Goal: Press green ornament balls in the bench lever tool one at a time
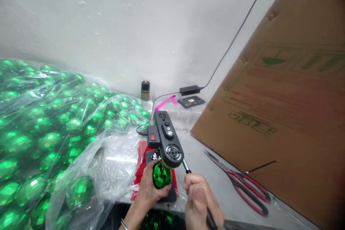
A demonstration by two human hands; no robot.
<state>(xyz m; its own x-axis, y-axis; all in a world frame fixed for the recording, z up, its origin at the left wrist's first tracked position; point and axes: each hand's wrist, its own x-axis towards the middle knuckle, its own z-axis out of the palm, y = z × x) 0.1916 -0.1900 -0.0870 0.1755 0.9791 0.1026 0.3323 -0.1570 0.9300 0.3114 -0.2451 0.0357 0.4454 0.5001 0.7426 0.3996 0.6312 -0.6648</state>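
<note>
My left hand [149, 185] is wrapped round a shiny green faceted ball [162, 175], fingers on its left side and thumb below. The ball sits right under the front end of a black bench machine [168, 138] with round vents, buttons and a red switch [152, 137]. Closed in a fist, my right hand [201, 201] grips the black handle of a lever [211, 220]. Its metal rod runs up to the machine's right side. Beneath the machine lie a dark base plate [169, 196] and a red sheet [140, 165]. The ball's top is hidden by the machine head.
Clear plastic bags full of green balls [51, 140] cover the left side. Red-handled scissors [242, 183] lie at right, before a large cardboard box [283, 107]. Behind stand a dark-capped bottle [145, 90], a black power adapter [191, 90] and a phone [191, 101]. Pink ribbon [165, 103] lies behind the machine.
</note>
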